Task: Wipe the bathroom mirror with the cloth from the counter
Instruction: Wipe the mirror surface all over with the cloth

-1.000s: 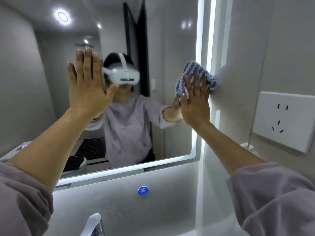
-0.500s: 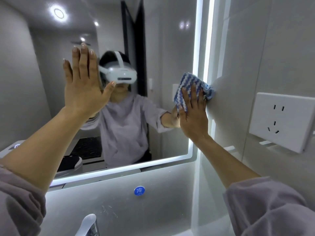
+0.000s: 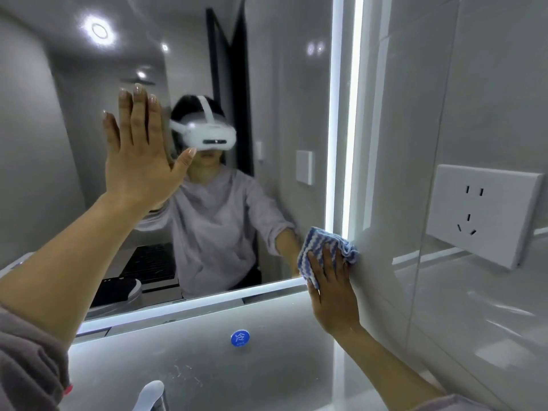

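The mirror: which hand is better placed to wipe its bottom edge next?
The right hand. It presses the cloth flat at the mirror lower right corner. The left hand is bare and rests flat higher up.

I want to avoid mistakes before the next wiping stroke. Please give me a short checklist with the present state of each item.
1. Cloth under the right hand: ok, pressed flat at the mirror's lower right corner.
2. Cloth on the glass: not ok, part bunches against the side wall.
3. Left hand clear of the wiping path: ok, flat and open, far left on the mirror.
4. Wall socket away from the cloth: ok, apart.
5. Cloth damp or dry: cannot tell.
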A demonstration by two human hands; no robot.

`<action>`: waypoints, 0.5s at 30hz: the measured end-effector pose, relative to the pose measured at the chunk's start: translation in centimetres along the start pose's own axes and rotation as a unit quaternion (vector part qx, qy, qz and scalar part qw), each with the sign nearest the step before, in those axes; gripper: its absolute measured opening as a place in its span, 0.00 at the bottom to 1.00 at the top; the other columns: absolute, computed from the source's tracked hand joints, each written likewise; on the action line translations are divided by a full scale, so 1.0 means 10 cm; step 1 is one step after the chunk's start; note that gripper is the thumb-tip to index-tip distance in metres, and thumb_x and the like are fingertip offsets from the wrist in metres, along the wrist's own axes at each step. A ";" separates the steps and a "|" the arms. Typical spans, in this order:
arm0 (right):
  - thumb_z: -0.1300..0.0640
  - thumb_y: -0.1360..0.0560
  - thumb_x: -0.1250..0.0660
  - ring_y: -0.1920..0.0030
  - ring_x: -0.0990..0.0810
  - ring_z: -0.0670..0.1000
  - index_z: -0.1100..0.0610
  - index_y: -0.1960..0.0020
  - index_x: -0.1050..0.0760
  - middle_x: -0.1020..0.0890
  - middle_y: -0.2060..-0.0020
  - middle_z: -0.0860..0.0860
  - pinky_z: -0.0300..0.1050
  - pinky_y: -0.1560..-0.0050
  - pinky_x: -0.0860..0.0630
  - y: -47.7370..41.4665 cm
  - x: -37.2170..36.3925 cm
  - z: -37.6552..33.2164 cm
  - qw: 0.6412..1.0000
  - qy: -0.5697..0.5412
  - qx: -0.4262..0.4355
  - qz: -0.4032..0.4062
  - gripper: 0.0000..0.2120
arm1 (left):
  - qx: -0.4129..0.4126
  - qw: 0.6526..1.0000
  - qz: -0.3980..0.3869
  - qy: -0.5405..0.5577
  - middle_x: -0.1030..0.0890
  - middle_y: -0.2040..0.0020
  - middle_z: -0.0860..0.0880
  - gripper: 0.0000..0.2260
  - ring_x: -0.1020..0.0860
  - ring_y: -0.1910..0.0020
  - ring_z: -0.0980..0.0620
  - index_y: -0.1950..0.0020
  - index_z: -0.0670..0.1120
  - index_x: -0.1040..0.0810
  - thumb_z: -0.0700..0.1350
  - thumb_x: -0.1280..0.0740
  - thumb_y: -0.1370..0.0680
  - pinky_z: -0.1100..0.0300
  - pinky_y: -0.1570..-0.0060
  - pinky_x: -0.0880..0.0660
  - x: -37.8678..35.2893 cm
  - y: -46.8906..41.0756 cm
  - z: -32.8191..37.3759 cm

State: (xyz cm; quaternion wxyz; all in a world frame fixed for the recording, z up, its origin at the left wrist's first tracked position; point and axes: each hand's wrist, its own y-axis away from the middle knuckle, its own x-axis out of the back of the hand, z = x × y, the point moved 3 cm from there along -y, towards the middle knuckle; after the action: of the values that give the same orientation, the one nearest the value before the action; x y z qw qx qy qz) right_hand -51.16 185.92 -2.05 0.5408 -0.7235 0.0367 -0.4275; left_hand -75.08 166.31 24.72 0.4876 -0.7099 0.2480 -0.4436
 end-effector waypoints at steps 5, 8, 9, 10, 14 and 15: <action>0.51 0.19 0.53 0.23 0.52 0.60 0.52 0.21 0.58 0.53 0.22 0.56 0.58 0.26 0.50 -0.03 -0.02 -0.01 1.000 0.003 -0.014 -0.001 0.28 | 0.005 1.000 -0.003 -0.003 0.58 0.22 0.39 0.39 0.59 0.24 0.40 0.24 0.41 0.60 0.65 0.53 0.23 0.40 0.27 0.61 0.00 -0.01 -0.02; 0.51 0.19 0.53 0.23 0.52 0.61 0.53 0.22 0.57 0.55 0.23 0.55 0.59 0.27 0.49 -0.07 -0.01 -0.04 1.000 0.005 -0.017 -0.005 0.28 | 0.001 1.000 -0.003 -0.001 0.58 0.22 0.39 0.38 0.59 0.24 0.40 0.24 0.41 0.61 0.65 0.53 0.23 0.41 0.27 0.61 -0.01 0.00 -0.01; 0.51 0.19 0.53 0.24 0.52 0.61 0.54 0.22 0.57 0.55 0.23 0.55 0.59 0.27 0.49 -0.08 0.01 -0.04 1.000 0.003 -0.013 -0.005 0.28 | 0.001 1.000 -0.004 -0.002 0.58 0.22 0.39 0.38 0.60 0.24 0.40 0.24 0.41 0.61 0.65 0.53 0.23 0.41 0.27 0.61 -0.02 0.00 -0.01; 0.51 0.19 0.53 0.24 0.52 0.61 0.54 0.22 0.56 0.56 0.23 0.55 0.59 0.27 0.49 -0.11 0.04 -0.05 1.000 0.001 -0.008 -0.004 0.28 | 0.001 1.000 -0.005 -0.004 0.59 0.22 0.39 0.38 0.60 0.24 0.41 0.24 0.42 0.62 0.65 0.53 0.23 0.41 0.27 0.61 -0.02 0.00 -0.02; 0.50 0.18 0.53 0.23 0.54 0.60 0.57 0.22 0.50 0.52 0.22 0.58 0.58 0.24 0.52 -0.50 0.27 -0.09 1.000 -0.022 -0.017 0.015 0.27 | 0.006 1.000 -0.008 -0.007 0.60 0.22 0.40 0.39 0.61 0.24 0.41 0.24 0.42 0.62 0.65 0.53 0.23 0.41 0.27 0.62 -0.03 -0.01 -0.03; 0.49 0.18 0.52 0.23 0.54 0.60 0.57 0.22 0.48 0.51 0.23 0.59 0.59 0.24 0.52 -0.64 0.33 -0.09 0.999 -0.027 -0.024 0.024 0.26 | 0.005 1.000 -0.007 -0.007 0.60 0.22 0.40 0.39 0.61 0.24 0.42 0.24 0.42 0.62 0.65 0.53 0.23 0.42 0.27 0.62 -0.04 -0.01 -0.03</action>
State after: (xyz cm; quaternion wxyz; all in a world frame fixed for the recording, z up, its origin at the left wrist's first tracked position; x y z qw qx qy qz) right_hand -52.30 186.18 5.17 0.5343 -0.7465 0.0499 -0.3934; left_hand -75.50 166.49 24.70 0.4898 -0.7120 0.2375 -0.4436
